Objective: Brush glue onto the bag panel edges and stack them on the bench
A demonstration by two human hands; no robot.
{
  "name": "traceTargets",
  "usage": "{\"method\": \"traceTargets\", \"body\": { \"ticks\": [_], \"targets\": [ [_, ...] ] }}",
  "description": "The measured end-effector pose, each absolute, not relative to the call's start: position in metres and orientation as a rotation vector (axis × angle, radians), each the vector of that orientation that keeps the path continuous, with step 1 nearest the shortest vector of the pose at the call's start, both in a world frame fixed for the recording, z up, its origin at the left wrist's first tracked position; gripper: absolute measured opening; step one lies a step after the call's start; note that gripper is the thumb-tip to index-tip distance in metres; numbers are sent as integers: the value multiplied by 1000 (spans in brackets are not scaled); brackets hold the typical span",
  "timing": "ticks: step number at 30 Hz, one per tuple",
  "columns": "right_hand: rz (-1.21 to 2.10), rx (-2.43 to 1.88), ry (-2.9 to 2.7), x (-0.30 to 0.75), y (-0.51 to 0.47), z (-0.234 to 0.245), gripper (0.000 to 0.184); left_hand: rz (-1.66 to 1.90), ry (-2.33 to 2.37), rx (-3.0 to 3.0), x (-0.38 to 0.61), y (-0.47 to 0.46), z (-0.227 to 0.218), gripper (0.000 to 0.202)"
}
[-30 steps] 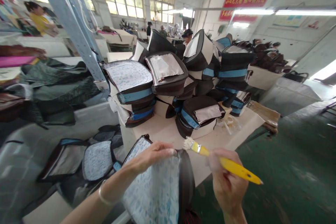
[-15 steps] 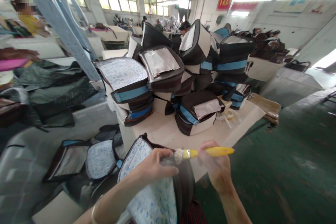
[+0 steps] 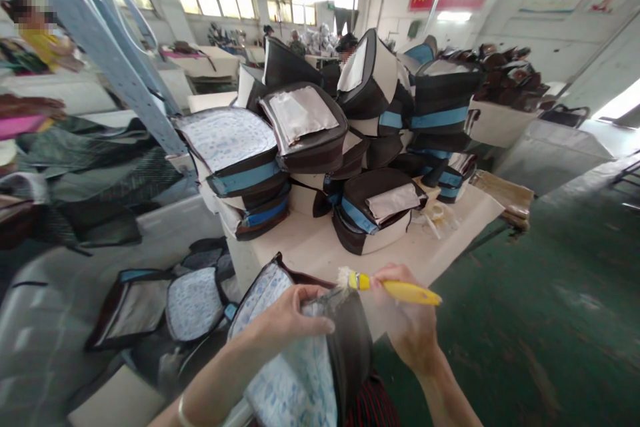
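Note:
My left hand (image 3: 287, 319) grips the top edge of a bag piece (image 3: 300, 373) with blue-patterned white lining and a dark brown rim, held upright in front of me. My right hand (image 3: 405, 320) is closed round a yellow-handled brush (image 3: 395, 288). Its pale bristles (image 3: 344, 276) touch the dark rim just beyond my left fingers. A thin bracelet sits on my left wrist.
A beige worktable (image 3: 320, 247) ahead carries a tall heap of brown, cream and blue bag parts (image 3: 320, 140). More patterned pieces (image 3: 193, 303) lie low at the left. A slanted grey steel beam (image 3: 100, 47) rises on the left. Green floor (image 3: 550, 293) lies to the right. People work in the background.
My right hand swung the brush from pointing up-left down onto the bag's rim, then drew the bristles slightly along it. My left hand kept its grip on the piece.

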State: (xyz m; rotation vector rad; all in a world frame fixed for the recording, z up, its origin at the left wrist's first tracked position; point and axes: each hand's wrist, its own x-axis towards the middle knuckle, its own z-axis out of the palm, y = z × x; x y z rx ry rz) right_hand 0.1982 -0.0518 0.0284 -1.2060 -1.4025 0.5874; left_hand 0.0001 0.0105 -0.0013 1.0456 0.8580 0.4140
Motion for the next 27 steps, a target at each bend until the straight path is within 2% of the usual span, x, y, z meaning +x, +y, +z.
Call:
{"method": "traceTargets", "body": {
  "ticks": [14,16,21,27],
  "targets": [
    [532,-1353,-1318,205,-47,30,13,524,756,926,-4,7,-9,32],
    [574,-1331,-1323,207,-46,28,14,547,774,919,-4,8,-11,35],
    [492,-1242,-1168,206,-44,29,9,607,610,906,-6,17,-1,21],
    [625,-1022,-992,204,-38,36,6,672,442,897,-29,37,9,19]
  ]
}}
